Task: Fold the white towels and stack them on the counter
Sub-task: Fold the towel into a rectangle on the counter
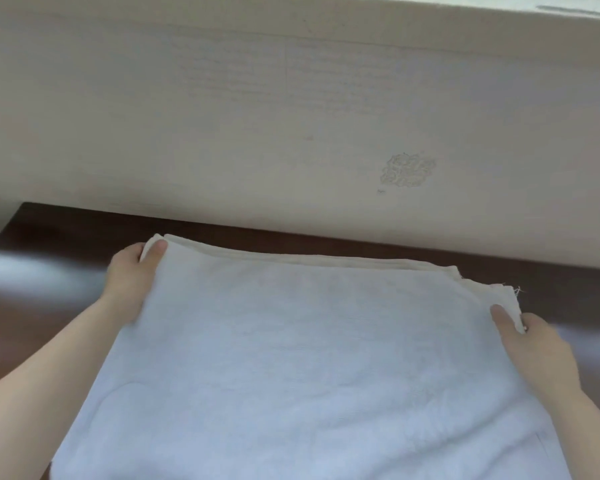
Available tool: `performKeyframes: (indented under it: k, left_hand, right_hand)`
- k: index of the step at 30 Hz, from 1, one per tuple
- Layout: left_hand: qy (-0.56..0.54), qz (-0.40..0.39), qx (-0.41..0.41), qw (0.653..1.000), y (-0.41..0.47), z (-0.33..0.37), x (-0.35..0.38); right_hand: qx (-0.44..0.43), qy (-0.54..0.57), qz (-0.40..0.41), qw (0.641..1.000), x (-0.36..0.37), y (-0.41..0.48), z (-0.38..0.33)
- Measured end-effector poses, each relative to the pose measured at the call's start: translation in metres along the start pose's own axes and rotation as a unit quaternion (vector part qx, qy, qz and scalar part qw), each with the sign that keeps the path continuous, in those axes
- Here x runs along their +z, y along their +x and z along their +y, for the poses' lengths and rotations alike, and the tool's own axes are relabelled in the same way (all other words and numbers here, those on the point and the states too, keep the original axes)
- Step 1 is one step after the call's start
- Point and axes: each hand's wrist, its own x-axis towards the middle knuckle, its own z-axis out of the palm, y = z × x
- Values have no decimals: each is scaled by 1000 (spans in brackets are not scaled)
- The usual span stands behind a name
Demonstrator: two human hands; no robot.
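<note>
A white towel [302, 358] lies spread over the dark glossy counter [49, 271], its far edge showing several folded layers. My left hand [132, 278] pinches the far left corner, thumb on top and fingers under the cloth. My right hand [534, 344] pinches the far right corner the same way, where a frayed edge sticks out. The towel's near part runs out of the bottom of the view.
A pale wall [291, 116] rises directly behind the counter, with a faint embossed mark [407, 169] on it. Bare dark counter shows to the left and right of the towel, and in a narrow strip behind it.
</note>
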Motion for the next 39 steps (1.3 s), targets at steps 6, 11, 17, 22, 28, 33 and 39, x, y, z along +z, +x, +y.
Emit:
performKeyframes:
  k: [6,11,17,22,28,33,39]
  left_hand:
    - [-43,-17,26,999,12,1,-5]
    - [117,28,85,989,21,-9,2]
    - [236,57,313,918,-23,8,58]
    - [235,-204,431,847,-100,32,164]
    - [240,-282,496,786,-164,72,254]
    - [268,-258,490,789,-192,85,300]
    - [251,-203,462,826,-197,88,307]
  right_hand:
    - [-8,107,-63,992,-8,-5,-11]
    - [19,147,-45,988,-3,-4,-5]
    - [7,62,33,997,14,-6,-16]
    - [-8,100,30,995,20,0,-32]
    - [7,234,-19,972,21,9,-24]
    - [-54,300,-36,952,13,12,-16]
    - [-119,314,-40,941,1,18,-3]
